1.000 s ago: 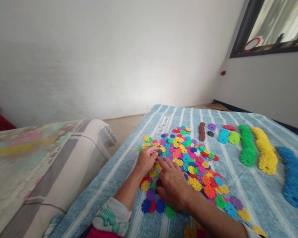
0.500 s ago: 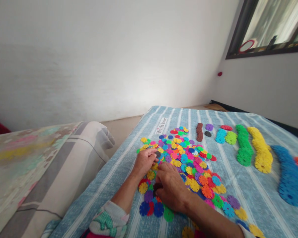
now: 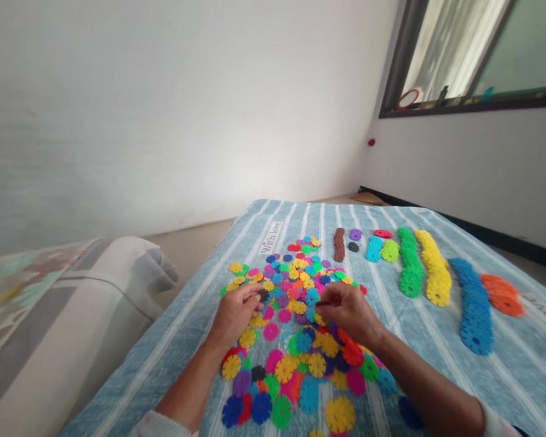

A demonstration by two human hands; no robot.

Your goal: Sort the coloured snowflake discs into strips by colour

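My left hand (image 3: 236, 312) is at the left side of a loose pile of slotted plastic discs (image 3: 295, 309) in many colours. Its fingers are closed on a black disc (image 3: 263, 296). My right hand (image 3: 349, 311) hovers over the pile's right side with thumb and fingers pinched together. A thin dark edge shows at its fingertips, but I cannot make out what it is. Another black disc (image 3: 258, 373) lies in the lower left of the pile, among purple, yellow and blue ones.
To the right lie overlapping rows of brown (image 3: 340, 246), green (image 3: 409, 264), yellow (image 3: 433, 267) and blue discs (image 3: 473, 306), and an orange group (image 3: 503, 295). A black disc (image 3: 353, 247) lies beside the brown row. Folded bedding (image 3: 118, 285) is at the left.
My right hand has moved from the lower left of the pile to its right side, away from my left hand. My left hand still holds the black disc. The view has turned right.
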